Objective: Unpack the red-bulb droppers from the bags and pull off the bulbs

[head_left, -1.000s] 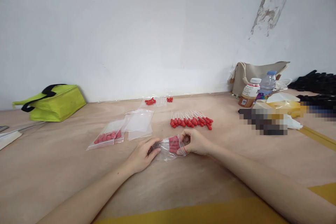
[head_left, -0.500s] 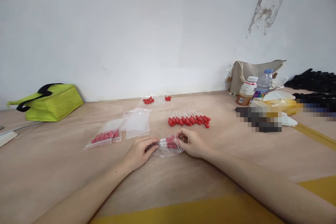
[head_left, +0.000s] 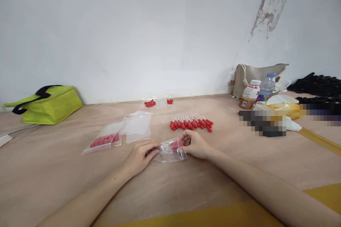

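Note:
Between my hands, a clear zip bag (head_left: 166, 156) lies low over the table with several red-tipped white sticks (head_left: 176, 144) inside it. My left hand (head_left: 142, 156) pinches the bag's left end between thumb and fingers. At the red-lined mouth on the right, my right hand (head_left: 195, 145) is closed on the bag's edge, close to the red tips. Just beyond, a row of loose red-tipped sticks (head_left: 191, 124) lies with the tips toward me. Flat zip bags (head_left: 137, 125) are stacked left of that row, and filled zip bags (head_left: 103, 140) overlap beside them.
More red-tipped sticks (head_left: 150, 103) in clear plastic lie by the wall. A lime-green bag (head_left: 53, 104) stands at the left. At the right are a brown drink bottle (head_left: 249, 95), a clear bottle (head_left: 268, 85), a beige bag (head_left: 262, 72) and a black pile (head_left: 317, 85).
The bag's red-lined mouth now spreads to the right past the red tips, and its front side hangs wider. My right fingers have shifted slightly; my left hand keeps its pinch.

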`<state>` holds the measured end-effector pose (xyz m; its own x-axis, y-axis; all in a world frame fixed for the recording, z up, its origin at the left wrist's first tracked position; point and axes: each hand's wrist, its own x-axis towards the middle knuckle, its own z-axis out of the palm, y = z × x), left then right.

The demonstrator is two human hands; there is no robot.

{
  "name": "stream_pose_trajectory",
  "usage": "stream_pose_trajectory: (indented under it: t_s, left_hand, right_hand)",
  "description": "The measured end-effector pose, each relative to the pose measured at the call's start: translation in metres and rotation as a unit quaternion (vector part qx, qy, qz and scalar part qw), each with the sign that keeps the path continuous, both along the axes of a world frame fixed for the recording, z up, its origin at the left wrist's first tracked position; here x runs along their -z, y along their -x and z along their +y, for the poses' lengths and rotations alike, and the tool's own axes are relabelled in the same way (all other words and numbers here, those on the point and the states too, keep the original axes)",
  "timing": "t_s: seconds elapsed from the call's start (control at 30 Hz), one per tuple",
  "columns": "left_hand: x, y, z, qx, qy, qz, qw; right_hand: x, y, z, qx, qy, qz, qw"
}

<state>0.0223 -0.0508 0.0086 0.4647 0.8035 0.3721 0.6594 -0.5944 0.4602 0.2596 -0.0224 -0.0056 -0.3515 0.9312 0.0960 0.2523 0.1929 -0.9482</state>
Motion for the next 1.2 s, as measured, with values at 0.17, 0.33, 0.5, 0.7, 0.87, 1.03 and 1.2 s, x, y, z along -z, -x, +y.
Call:
stream_pose_trajectory:
  t_s: [0.17, 0.33, 0.5, 0.7, 0.87, 1.03, 1.2]
  left_hand:
    - [0.001, 0.002, 0.001, -0.001, 0.004, 0.009, 1.0]
    - [0.001, 0.003, 0.001, -0.001, 0.005, 0.007, 1.0]
    - [0.004, 0.003, 0.001, 0.002, 0.0, 0.003, 1.0]
    - [-0.002, 0.013, 0.004, 0.027, 0.033, 0.031, 0.999]
    - [-0.02, 0.022, 0.003, 0.093, 0.113, 0.052, 0.988]
    - [-0.034, -0.009, -0.002, 0.016, 0.167, -0.107, 0.98]
    - [-0.038, -0.063, 0.008, -0.022, 0.447, -0.361, 0.818]
  right_hand:
    - [-0.004, -0.013, 0.002, -0.028, 0.038, 0.017, 0.999]
    - [-0.013, -0.02, 0.0, -0.025, 0.082, 0.037, 0.996]
    - [-0.025, -0.033, 0.003, -0.047, 0.163, 0.092, 0.981]
    - [-0.052, -0.078, 0.015, -0.057, 0.149, 0.048, 0.986]
    - [-0.066, -0.117, 0.027, -0.008, 0.116, 0.078, 0.99]
    - [-0.048, -0.072, 0.023, 0.125, -0.024, 0.145, 0.981]
    - [-0.019, -0.01, -0.004, 0.138, -0.273, 0.051, 0.951]
